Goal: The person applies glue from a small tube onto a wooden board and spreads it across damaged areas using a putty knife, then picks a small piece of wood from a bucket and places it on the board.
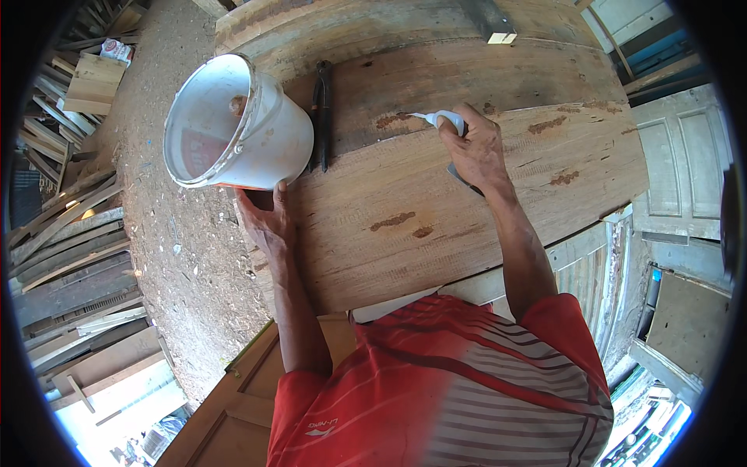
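My right hand (473, 148) grips a small white squeeze bottle (447, 121) with a narrow nozzle. The nozzle's tip points left, close to a brown patch (393, 121) on the wooden tabletop (366, 187). A dark flat piece (464, 179) shows under the same hand; its kind and whether I hold it are unclear. At the left, a stained white bucket (280, 128) stands on the wood. My left hand (266, 226) is closed against its near side, thumb on the wall and other fingers partly hidden. Dark long-handled pincers (321, 117) lie just right of the bucket.
More brown patches (393, 222) dot the boards. A dark block with a pale end (498, 31) lies at the far edge. Stacked timber (74, 226) lines the left side, beyond littered ground (187, 257). White panelled doors (681, 156) stand at the right.
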A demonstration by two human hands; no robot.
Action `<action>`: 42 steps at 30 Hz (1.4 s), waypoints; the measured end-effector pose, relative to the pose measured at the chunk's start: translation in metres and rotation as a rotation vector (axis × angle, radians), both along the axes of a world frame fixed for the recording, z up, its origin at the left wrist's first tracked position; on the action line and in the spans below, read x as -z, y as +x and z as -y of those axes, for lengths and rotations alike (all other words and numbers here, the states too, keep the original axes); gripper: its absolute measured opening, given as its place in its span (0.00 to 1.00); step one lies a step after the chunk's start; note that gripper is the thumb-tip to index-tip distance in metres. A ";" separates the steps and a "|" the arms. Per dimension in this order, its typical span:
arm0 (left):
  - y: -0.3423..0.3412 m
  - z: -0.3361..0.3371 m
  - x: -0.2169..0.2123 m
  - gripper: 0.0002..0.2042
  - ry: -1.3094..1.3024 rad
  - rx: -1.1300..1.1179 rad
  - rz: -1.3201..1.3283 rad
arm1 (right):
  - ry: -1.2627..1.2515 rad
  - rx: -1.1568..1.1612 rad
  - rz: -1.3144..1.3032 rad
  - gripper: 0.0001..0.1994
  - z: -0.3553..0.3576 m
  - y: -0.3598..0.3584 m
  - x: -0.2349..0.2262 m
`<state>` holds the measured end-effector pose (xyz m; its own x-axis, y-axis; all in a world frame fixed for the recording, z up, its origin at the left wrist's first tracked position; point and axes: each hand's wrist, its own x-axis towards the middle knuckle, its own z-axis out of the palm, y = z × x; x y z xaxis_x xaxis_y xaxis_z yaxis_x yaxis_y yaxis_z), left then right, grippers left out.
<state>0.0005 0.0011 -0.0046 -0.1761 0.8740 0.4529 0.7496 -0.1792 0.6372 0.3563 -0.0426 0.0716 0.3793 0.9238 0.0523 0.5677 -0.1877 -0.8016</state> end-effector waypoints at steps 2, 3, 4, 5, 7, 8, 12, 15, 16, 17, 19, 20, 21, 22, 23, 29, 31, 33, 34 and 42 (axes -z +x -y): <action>-0.001 0.000 0.000 0.45 -0.002 0.003 0.009 | 0.000 -0.011 -0.009 0.11 0.000 -0.001 0.002; -0.001 0.000 0.001 0.45 -0.003 0.003 0.008 | -0.007 -0.016 -0.009 0.11 0.000 -0.003 0.002; -0.002 0.000 0.001 0.45 -0.003 0.003 0.006 | -0.013 -0.022 -0.009 0.11 -0.001 -0.004 0.002; -0.002 0.001 0.001 0.45 -0.003 -0.003 -0.003 | -0.011 -0.021 -0.014 0.11 -0.001 -0.005 0.002; 0.000 0.001 0.000 0.46 -0.004 -0.014 -0.021 | -0.010 -0.019 -0.023 0.11 -0.002 -0.006 0.004; 0.001 0.001 0.000 0.46 -0.006 -0.015 -0.022 | -0.009 -0.018 -0.023 0.11 -0.002 -0.006 0.004; 0.000 0.001 -0.001 0.46 -0.004 -0.030 -0.041 | -0.003 -0.026 -0.017 0.10 -0.002 -0.008 0.002; 0.000 0.002 0.000 0.46 -0.005 -0.026 -0.025 | 0.009 -0.032 -0.011 0.11 -0.003 -0.009 0.003; 0.001 0.001 0.000 0.46 -0.006 -0.022 -0.012 | 0.015 -0.032 -0.009 0.11 -0.004 -0.009 0.004; 0.000 0.001 0.000 0.45 -0.005 -0.017 -0.010 | 0.016 -0.034 -0.008 0.11 -0.004 -0.009 0.004; 0.000 0.000 0.002 0.45 -0.001 -0.008 -0.007 | 0.020 -0.038 -0.006 0.11 -0.005 -0.010 0.004; -0.001 0.000 0.003 0.45 -0.001 -0.010 -0.008 | 0.021 -0.040 -0.014 0.11 -0.006 -0.010 0.004; -0.001 0.000 0.003 0.45 -0.002 -0.014 -0.009 | 0.020 -0.044 -0.023 0.11 -0.007 -0.010 0.005; -0.002 0.001 0.003 0.45 -0.003 -0.017 -0.010 | 0.020 -0.048 -0.032 0.12 -0.007 -0.011 0.006; -0.002 0.001 0.003 0.45 -0.004 -0.016 -0.007 | 0.024 -0.048 -0.032 0.11 -0.007 -0.012 0.006; 0.000 0.001 -0.001 0.45 -0.008 -0.022 -0.034 | 0.034 -0.041 -0.043 0.11 -0.009 -0.012 0.004; 0.000 0.001 -0.002 0.45 -0.007 -0.017 -0.026 | 0.036 -0.034 -0.043 0.11 -0.008 -0.012 0.004; 0.002 0.002 -0.004 0.45 -0.013 -0.012 -0.009 | 0.056 -0.012 -0.048 0.11 -0.005 -0.009 0.003; 0.003 0.002 -0.005 0.45 -0.015 -0.010 0.000 | 0.067 -0.001 -0.051 0.11 -0.003 -0.007 0.003; -0.002 0.001 -0.002 0.47 -0.049 -0.012 -0.005 | 0.066 0.092 -0.112 0.11 0.018 0.005 0.010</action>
<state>-0.0010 -0.0003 -0.0030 -0.1848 0.8929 0.4106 0.7550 -0.1385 0.6409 0.3611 -0.0605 0.0614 0.4693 0.8807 0.0640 0.4564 -0.1798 -0.8714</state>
